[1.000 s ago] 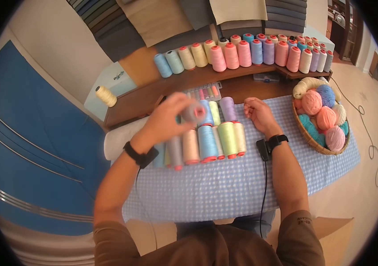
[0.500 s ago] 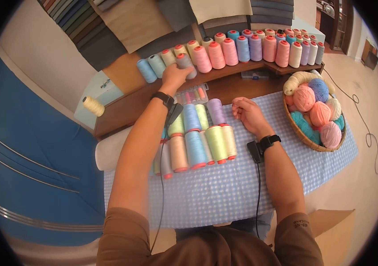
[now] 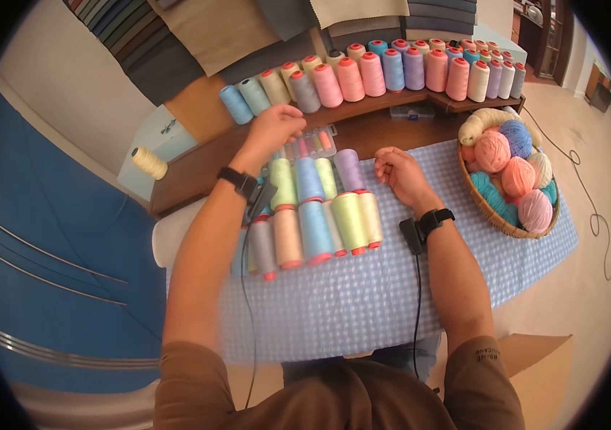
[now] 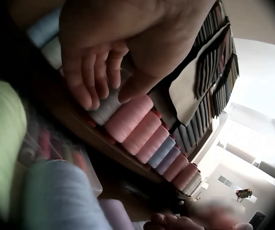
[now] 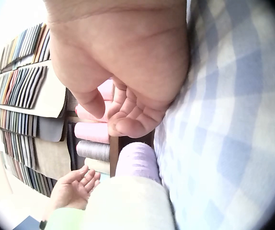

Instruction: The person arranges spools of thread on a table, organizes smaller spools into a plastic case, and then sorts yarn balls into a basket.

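The left hand (image 3: pixel 275 132), fingers loosely bent and holding nothing, hovers over the front edge of the wooden shelf, just below a grey thread cone (image 3: pixel 305 93). That cone stands upright between a cream cone (image 3: pixel 274 87) and a pink cone (image 3: pixel 328 86). In the left wrist view, the left hand (image 4: pixel 113 52) partly covers the grey cone (image 4: pixel 108 108). The right hand (image 3: pixel 401 177) rests on the checked cloth with loosely curled fingers, empty, right of a lilac cone (image 3: pixel 348 170). On the cloth between the arms, several cones stand in two rows, among them a blue one (image 3: pixel 315 228).
More cones line the curved shelf (image 3: pixel 209 161). A basket (image 3: pixel 504 226) of yarn balls stands at the right of the cloth (image 3: pixel 391 287). One pale yellow cone (image 3: pixel 149 163) lies at the far left. A clear box (image 3: pixel 318 141) sits behind the cones; black cables hang from both wrists.
The left hand carried the grey cone from above the cloth to the shelf, let go of it there and drew back slightly toward the body. The right hand has stayed on the cloth.
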Motion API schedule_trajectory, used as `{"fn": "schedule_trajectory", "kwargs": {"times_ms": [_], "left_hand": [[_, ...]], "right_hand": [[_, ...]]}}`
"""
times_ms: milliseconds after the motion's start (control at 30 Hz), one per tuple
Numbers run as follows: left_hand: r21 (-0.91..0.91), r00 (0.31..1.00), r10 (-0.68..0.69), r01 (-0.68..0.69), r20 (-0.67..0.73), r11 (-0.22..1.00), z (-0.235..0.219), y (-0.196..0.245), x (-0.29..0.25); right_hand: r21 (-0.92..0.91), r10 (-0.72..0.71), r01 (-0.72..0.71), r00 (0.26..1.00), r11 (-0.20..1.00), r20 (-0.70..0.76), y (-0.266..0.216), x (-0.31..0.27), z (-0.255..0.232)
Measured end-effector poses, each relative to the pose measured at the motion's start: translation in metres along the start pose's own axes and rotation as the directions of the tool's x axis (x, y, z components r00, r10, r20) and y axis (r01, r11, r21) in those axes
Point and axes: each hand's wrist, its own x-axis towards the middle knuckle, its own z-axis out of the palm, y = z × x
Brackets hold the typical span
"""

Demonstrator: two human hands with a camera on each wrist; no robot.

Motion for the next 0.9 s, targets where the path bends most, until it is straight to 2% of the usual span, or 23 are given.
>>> {"fn": "schedule_trajectory", "kwargs": {"times_ms": [100, 133, 200, 300, 400, 500, 600, 700, 800, 867, 900], "left_hand": [[0.241, 0.946, 0.258, -0.301, 0.196, 0.923, 0.009, 0.012, -0.049], [0.317, 0.892, 0.361, -0.438, 0.274, 0.841, 0.015, 0.017, -0.066], [0.423, 0.735, 0.512, -0.676, 0.444, 0.603, 0.031, 0.025, -0.094], [0.445, 0.532, 0.574, -0.844, 0.623, 0.299, 0.06, 0.021, -0.119], [0.501, 0.517, 0.489, -0.847, 0.702, 0.177, 0.082, 0.014, -0.133], [0.528, 0.544, 0.391, -0.834, 0.742, 0.157, 0.09, 0.023, -0.136], [0.534, 0.538, 0.362, -0.837, 0.761, 0.12, 0.091, 0.025, -0.133], [0.54, 0.571, 0.376, -0.818, 0.729, 0.197, 0.072, 0.034, -0.127], [0.455, 0.632, 0.63, -0.77, 0.451, 0.447, 0.038, 0.027, -0.11], [0.427, 0.813, 0.538, -0.578, 0.223, 0.696, 0.011, 0.033, -0.1], [0.439, 0.846, 0.522, -0.513, 0.111, 0.737, -0.001, 0.023, -0.085]], "right_hand": [[0.006, 0.003, -0.003, 1.0, 1.0, 0.002, 0.0, -0.001, 0.0], [0.005, 0.004, -0.004, 1.0, 1.0, 0.002, -0.001, -0.001, 0.0], [0.004, 0.002, -0.002, 1.0, 1.0, 0.0, -0.001, -0.001, 0.001], [0.007, -0.001, 0.001, 1.0, 1.0, 0.001, 0.0, -0.001, 0.001], [0.008, -0.002, 0.002, 1.0, 1.0, 0.006, 0.0, -0.001, 0.001], [-0.003, 0.004, -0.004, 1.0, 1.0, -0.005, -0.003, -0.003, 0.004], [0.001, 0.006, -0.006, 1.0, 1.0, -0.006, -0.003, -0.004, 0.005], [0.004, 0.007, -0.007, 1.0, 1.0, -0.002, -0.002, -0.003, 0.003], [0.002, 0.014, -0.014, 1.0, 1.0, -0.011, -0.005, -0.005, 0.005], [0.007, 0.016, -0.015, 1.0, 1.0, -0.012, -0.005, -0.005, 0.005], [0.007, 0.015, -0.015, 1.0, 1.0, -0.01, -0.005, -0.005, 0.005]]}}
